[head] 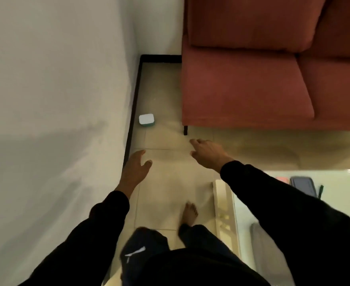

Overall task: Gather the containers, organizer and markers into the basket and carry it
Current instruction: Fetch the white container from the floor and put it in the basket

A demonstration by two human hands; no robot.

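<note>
A small square container with a white lid and teal base [146, 120] sits on the beige tiled floor [166, 176], close against the black skirting at the foot of the white wall [56, 79] and near the dark leg of the red fabric sofa [242, 83]. Both hands are empty: the left hand [136, 165] and right hand [206, 152] reach forward with fingers loosely spread, well short of the container. No basket is in view, so anything picked up here likely has to be carried back by hand. The main risks look like a bare foot [189, 212] slipping on smooth tile, a shin catching the corner of the glass-topped white counter [223, 203] just beside the right leg, or a hurried one-handed grab nudging the container under the sofa.
</note>
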